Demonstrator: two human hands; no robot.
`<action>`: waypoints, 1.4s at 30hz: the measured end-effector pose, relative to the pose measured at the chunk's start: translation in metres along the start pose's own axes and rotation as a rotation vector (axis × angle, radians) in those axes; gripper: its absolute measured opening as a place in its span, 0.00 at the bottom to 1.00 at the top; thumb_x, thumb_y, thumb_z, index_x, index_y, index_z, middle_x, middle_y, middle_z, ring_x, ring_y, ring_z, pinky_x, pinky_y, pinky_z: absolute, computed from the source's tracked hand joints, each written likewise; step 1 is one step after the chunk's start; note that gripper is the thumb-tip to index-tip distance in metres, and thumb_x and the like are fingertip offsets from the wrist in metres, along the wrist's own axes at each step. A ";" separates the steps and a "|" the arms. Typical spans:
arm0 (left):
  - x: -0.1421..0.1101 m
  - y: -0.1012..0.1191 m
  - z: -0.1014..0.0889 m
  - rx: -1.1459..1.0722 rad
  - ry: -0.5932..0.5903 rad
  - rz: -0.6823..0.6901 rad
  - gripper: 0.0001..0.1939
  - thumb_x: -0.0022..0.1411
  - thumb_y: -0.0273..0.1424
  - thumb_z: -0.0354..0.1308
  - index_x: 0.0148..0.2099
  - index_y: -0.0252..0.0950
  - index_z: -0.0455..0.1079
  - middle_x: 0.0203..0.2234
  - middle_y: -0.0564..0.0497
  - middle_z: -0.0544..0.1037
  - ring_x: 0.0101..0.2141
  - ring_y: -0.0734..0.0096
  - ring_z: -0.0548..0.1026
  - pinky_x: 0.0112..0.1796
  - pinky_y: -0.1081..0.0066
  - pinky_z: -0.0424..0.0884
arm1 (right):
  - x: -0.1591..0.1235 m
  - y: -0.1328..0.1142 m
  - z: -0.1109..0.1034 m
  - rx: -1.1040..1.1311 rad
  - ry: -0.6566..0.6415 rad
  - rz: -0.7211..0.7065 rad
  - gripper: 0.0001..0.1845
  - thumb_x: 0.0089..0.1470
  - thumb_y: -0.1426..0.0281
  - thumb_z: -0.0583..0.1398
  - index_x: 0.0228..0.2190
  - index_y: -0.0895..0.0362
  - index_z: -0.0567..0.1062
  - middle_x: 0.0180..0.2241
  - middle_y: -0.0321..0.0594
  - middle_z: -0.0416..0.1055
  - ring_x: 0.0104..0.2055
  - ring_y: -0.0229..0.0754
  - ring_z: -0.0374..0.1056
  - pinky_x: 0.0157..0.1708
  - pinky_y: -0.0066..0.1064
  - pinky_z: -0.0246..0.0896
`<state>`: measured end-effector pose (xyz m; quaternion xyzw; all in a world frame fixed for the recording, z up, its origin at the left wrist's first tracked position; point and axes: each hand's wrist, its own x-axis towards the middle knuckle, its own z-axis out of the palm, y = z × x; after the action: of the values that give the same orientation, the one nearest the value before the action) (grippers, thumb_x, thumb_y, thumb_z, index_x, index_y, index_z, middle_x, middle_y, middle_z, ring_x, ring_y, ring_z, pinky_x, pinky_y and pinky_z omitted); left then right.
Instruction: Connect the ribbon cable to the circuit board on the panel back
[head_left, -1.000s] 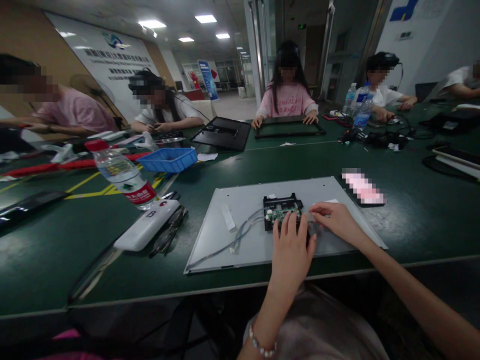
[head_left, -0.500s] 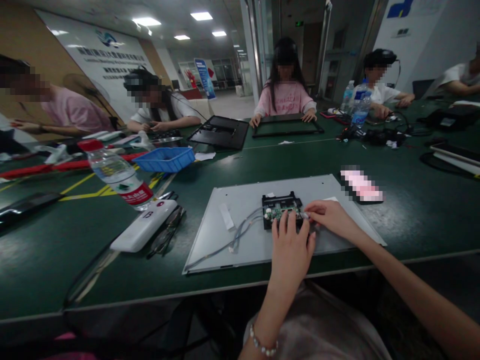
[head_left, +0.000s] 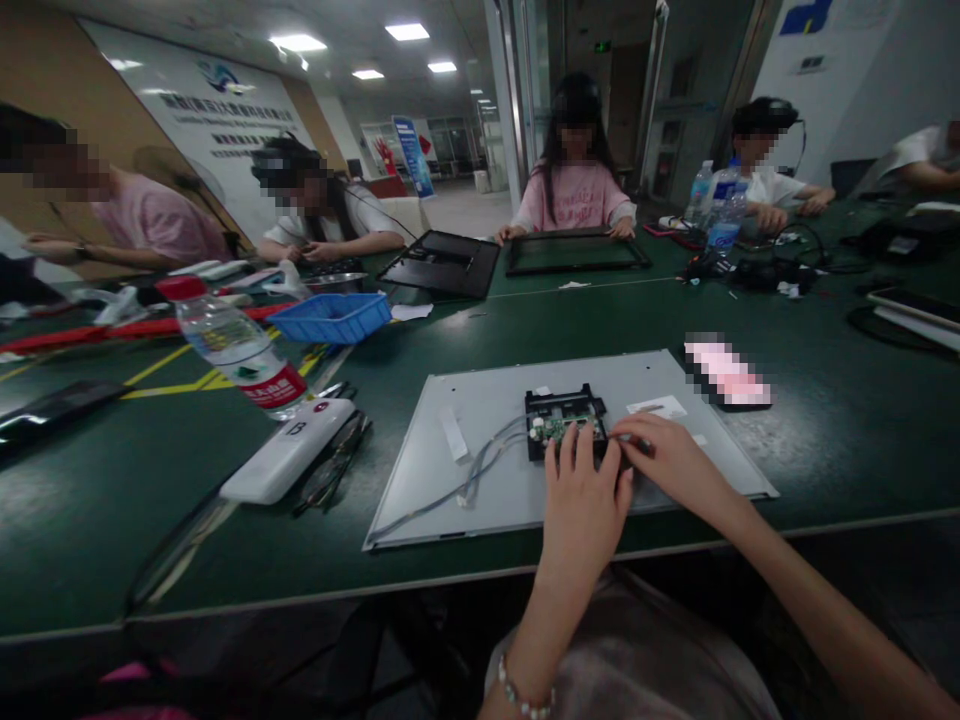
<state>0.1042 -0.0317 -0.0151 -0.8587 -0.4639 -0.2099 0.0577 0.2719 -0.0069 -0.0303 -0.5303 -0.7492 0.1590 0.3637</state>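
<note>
A green circuit board [head_left: 559,428] sits in a black plastic bracket [head_left: 559,398] on a flat light-grey panel [head_left: 495,510]. My left hand [head_left: 585,490] lies with stretched fingers over the front edge of the board and bracket, fingertips touching them. Beside the bracket's right edge, my right hand [head_left: 664,450] pinches with thumb and forefinger; whatever is between the fingertips is too small to make out. Grey cables [head_left: 487,455] run from the board's left side across the panel to its lower left corner. Part of the board is hidden under my left fingers.
Left of the panel are a white power bank [head_left: 289,455], glasses [head_left: 337,465] and a tilted water bottle [head_left: 240,350]. Behind them is a blue tray [head_left: 334,320]. A phone [head_left: 726,372] lies to the right. Co-workers sit across the table, one holding a black frame [head_left: 577,268].
My right hand has shifted slightly right and down, uncovering more of a white label on the panel. My left hand stays on the board. The view has moved a little.
</note>
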 end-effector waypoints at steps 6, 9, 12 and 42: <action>-0.001 0.000 0.000 -0.033 -0.015 -0.014 0.22 0.67 0.35 0.47 0.62 0.41 0.57 0.60 0.43 0.61 0.61 0.54 0.56 0.59 0.47 0.55 | -0.013 -0.004 0.004 -0.048 0.090 0.034 0.14 0.56 0.75 0.53 0.41 0.56 0.75 0.45 0.45 0.73 0.47 0.46 0.69 0.48 0.38 0.65; -0.001 0.000 -0.001 -0.101 -0.023 -0.022 0.23 0.67 0.34 0.47 0.63 0.39 0.56 0.61 0.42 0.60 0.62 0.54 0.55 0.59 0.46 0.53 | -0.016 -0.003 0.002 -0.038 0.122 0.055 0.14 0.57 0.73 0.53 0.42 0.56 0.75 0.45 0.45 0.73 0.47 0.46 0.69 0.46 0.38 0.66; -0.001 -0.008 -0.005 -0.201 0.018 -0.018 0.23 0.66 0.32 0.48 0.63 0.37 0.55 0.60 0.43 0.62 0.62 0.58 0.55 0.60 0.49 0.53 | -0.018 -0.001 0.001 -0.030 0.153 0.067 0.14 0.57 0.72 0.53 0.42 0.56 0.75 0.45 0.45 0.73 0.47 0.46 0.68 0.46 0.39 0.66; -0.017 -0.150 -0.047 0.037 -0.006 -0.436 0.15 0.62 0.30 0.48 0.44 0.38 0.75 0.42 0.47 0.80 0.42 0.58 0.77 0.45 0.63 0.69 | -0.022 0.001 0.002 -0.082 0.106 0.060 0.14 0.57 0.71 0.54 0.41 0.55 0.77 0.45 0.44 0.73 0.48 0.47 0.69 0.51 0.44 0.63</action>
<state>-0.0416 0.0264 0.0057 -0.7376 -0.6425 -0.2061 0.0255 0.2748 -0.0258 -0.0405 -0.5746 -0.7184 0.1106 0.3761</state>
